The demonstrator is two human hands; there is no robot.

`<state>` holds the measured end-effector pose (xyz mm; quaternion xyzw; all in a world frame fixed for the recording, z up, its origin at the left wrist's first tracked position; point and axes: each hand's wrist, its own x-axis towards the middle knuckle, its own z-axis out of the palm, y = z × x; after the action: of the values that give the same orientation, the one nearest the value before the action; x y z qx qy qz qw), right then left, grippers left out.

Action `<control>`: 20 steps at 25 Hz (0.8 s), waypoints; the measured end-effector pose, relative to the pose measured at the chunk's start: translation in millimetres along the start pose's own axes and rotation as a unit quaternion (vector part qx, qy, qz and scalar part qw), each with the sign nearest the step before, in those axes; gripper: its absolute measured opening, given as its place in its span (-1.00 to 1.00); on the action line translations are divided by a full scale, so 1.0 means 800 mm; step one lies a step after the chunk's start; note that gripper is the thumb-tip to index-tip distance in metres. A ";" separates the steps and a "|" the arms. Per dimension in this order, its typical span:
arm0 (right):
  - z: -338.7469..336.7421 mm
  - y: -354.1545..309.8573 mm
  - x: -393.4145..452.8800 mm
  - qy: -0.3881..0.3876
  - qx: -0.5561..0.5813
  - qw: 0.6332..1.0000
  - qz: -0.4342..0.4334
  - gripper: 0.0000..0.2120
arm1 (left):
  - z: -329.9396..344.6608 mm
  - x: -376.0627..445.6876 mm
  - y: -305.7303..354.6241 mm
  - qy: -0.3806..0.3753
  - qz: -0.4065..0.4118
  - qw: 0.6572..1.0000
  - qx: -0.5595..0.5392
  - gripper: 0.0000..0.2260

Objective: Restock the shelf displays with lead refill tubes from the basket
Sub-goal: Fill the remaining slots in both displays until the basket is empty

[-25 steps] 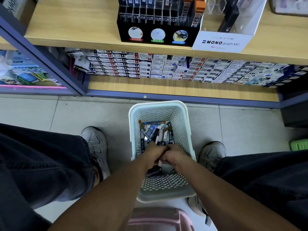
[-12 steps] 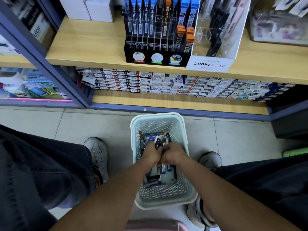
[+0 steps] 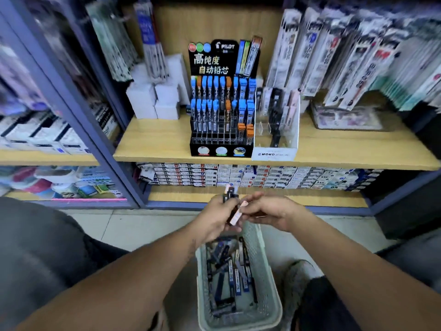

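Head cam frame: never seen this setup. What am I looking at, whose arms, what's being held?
No robot here: a person wears a camera on the head, looking down at their own bare arms. The left hand grips a bunch of lead refill tubes; the right hand pinches a pinkish tube beside them. Below, on the floor, a pale basket holds more tubes. On the wooden shelf ahead stand a black Pilot display and a white Mono display.

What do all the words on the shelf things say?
"PILOT" on the black lead display, top.
"高纯度" and "自动铅芯" below it on the same header.
"MONO" on the white display box beside it.
Slot labels, stacked small boxes, hanging packs and the tubes in both hands: too blurred to read.
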<state>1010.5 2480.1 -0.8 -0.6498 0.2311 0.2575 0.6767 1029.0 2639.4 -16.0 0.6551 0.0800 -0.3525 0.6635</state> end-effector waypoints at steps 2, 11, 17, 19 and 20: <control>-0.012 -0.037 -0.021 -0.018 0.060 0.997 -0.052 -0.78 | 0.003 -0.017 0.046 -0.020 0.037 0.999 -0.013 -0.84; -0.045 -0.194 -0.093 -0.057 0.040 0.952 -0.298 -0.63 | 0.032 -0.049 0.222 -0.042 0.139 0.989 0.018 -0.76; -0.086 -0.258 -0.074 0.035 -0.020 0.929 -0.369 -0.72 | 0.062 -0.006 0.286 -0.043 0.178 0.983 -0.004 -0.86; -0.097 -0.270 -0.062 0.054 -0.052 0.924 -0.374 -0.72 | 0.069 0.010 0.299 -0.039 0.184 0.982 -0.007 -0.87; -0.103 -0.275 -0.055 0.063 -0.064 0.921 -0.378 -0.72 | 0.072 0.020 0.302 -0.034 0.188 0.982 -0.005 -0.88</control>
<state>1121.4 2390.4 190.7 -0.7459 -0.0069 -0.0446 0.6645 1158.8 2554.4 179.0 0.6425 -0.0651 -0.2433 0.7237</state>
